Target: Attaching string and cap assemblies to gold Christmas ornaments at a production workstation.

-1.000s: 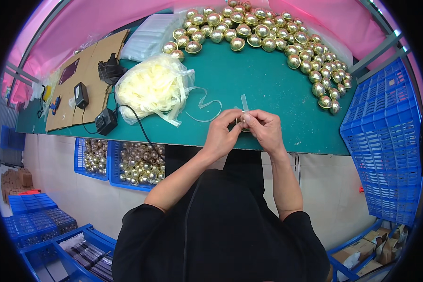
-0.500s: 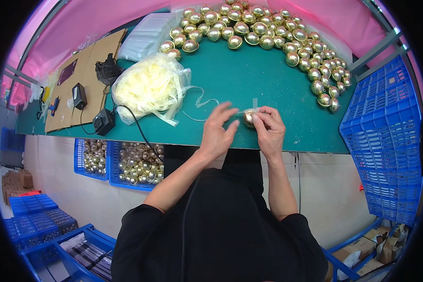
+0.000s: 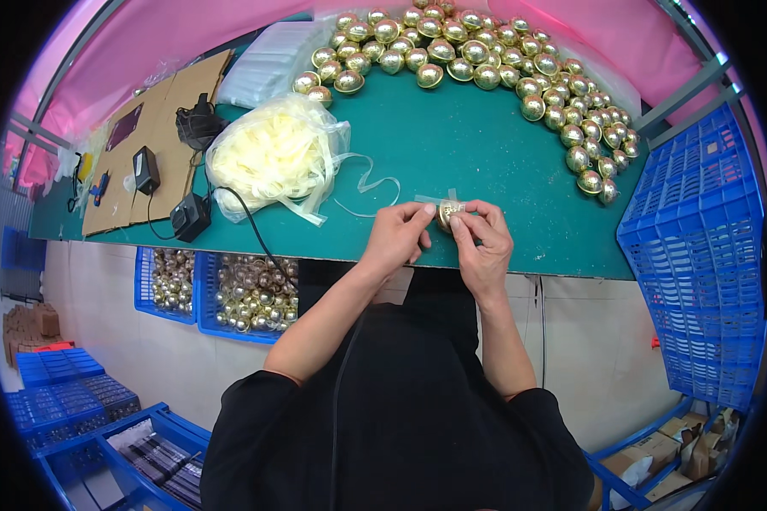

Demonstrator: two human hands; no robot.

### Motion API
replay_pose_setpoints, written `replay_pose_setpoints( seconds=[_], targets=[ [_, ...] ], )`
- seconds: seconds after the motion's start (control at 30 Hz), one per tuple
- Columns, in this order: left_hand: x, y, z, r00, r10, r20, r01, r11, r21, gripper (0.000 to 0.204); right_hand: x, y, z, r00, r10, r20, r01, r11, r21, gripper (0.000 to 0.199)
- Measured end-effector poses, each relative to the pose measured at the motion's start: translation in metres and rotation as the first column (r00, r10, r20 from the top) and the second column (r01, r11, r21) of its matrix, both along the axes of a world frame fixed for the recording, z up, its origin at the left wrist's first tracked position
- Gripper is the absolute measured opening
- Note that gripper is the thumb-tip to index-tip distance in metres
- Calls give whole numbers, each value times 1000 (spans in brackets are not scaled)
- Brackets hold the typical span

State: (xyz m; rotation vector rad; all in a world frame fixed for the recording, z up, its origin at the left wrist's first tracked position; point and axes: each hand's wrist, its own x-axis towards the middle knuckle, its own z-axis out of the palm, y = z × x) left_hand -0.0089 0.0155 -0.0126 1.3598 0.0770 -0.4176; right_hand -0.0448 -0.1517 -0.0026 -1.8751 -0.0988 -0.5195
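A small gold ball bell with a patterned surface is pinched between the thumb and fingers of my right hand, just above the green tabletop. A translucent ribbon sticks up from its top, and a strip of it runs left. My left hand is closed beside the ball, thumb against fingers, at that strip; its fingers partly hide what they grip. Left of my hands lies a clear plastic bag of pale cream ribbons, with one loose ribbon curling out of it.
Many gold balls cover the table's back and right. Cardboard with black adapters and a cable lies left. Blue crates stand at right; crates of gold balls sit below the table edge.
My left hand has come in from slightly apart, with fingers spread, to close beside the ball. My right hand still holds the ball, which has shifted slightly left.
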Motion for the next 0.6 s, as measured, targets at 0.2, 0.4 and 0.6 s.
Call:
replay_pose_setpoints(
  seconds=[0.2,0.4,0.6],
  targets=[
    [25,-5,7,998,23,-55,-22,1000,9,29,-1,2,0,998,39,56,-36,998,-59,9],
    [43,-7,7,1000,29,12,-28,999,-41,21,1,0,2,999,31,14,-30,999,-25,9],
    [40,-3,-1,994,77,77,-79,997,24,26,1,0,5,999,41,20,-40,999,-31,9]
  ],
)
